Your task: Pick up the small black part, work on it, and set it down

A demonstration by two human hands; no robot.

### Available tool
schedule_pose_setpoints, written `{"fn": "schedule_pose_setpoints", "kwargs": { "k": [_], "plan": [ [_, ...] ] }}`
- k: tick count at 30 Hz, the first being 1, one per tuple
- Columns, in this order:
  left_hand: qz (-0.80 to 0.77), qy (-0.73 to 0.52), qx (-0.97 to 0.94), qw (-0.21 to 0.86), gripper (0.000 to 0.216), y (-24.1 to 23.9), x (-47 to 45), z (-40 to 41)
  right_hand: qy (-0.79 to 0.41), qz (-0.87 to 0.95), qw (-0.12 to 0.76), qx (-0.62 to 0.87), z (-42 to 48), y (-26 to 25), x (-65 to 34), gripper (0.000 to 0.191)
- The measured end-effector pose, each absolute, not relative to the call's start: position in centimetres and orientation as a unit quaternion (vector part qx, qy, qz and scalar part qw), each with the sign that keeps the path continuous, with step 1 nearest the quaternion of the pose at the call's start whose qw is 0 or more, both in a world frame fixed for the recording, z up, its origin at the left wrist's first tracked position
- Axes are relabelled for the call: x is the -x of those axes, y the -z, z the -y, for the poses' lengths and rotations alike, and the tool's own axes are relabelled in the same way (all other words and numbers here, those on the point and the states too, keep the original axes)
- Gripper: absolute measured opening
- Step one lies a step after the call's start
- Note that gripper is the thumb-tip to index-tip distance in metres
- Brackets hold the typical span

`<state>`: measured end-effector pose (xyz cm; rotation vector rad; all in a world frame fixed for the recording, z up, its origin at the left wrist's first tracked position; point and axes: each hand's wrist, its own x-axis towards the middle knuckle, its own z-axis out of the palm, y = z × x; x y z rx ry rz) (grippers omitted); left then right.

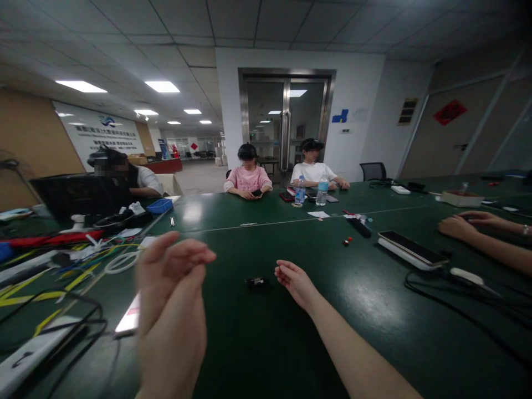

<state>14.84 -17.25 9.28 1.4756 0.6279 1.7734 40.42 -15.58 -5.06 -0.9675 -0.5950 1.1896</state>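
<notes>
My left hand (174, 310) is raised close to the camera, slightly blurred. Its fingers are loosely curled, the index finger stands apart, and nothing shows in the grasp. Farther out, my right hand (297, 284) is held over the green table (266, 338) with thumb and fingertips drawn together in a pinch. Whatever may be between those fingertips is too small to make out. A small dark object (256, 282) lies on the tabletop between the two hands, just left of the right fingertips and touched by neither.
Cables (83, 277) and a white-edged phone (128, 318) lie at left. To the right are a phone on a white box (411, 252), a black cable (449, 316) and another person's hands (469, 224). Bottles (322, 191) and seated people (248, 176) are across the table.
</notes>
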Motion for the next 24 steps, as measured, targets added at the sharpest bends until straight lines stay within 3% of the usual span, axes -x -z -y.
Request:
{"fn": "schedule_pose_setpoints", "kwargs": {
  "k": [5,11,15,24],
  "plan": [
    [-0.386,-0.434,-0.748,0.321,0.034,-5.2,-19.2,11.8,-0.529,0.265,0.681,0.432,15.7,4.7,-40.3,0.029],
    [-0.438,-0.189,-0.848,0.229,0.055,1.4,-19.5,8.0,-0.534,0.27,0.673,0.434,15.7,4.6,-40.4,0.028],
    [-0.446,-0.14,-0.859,0.207,0.059,2.3,-19.7,8.3,-0.529,0.271,0.674,0.438,15.4,5.0,-40.6,0.028],
    [-0.408,-0.136,-0.877,0.214,0.043,2.7,-19.5,8.2,-0.532,0.262,0.681,0.429,15.6,4.8,-40.5,0.028]
  ]
}}
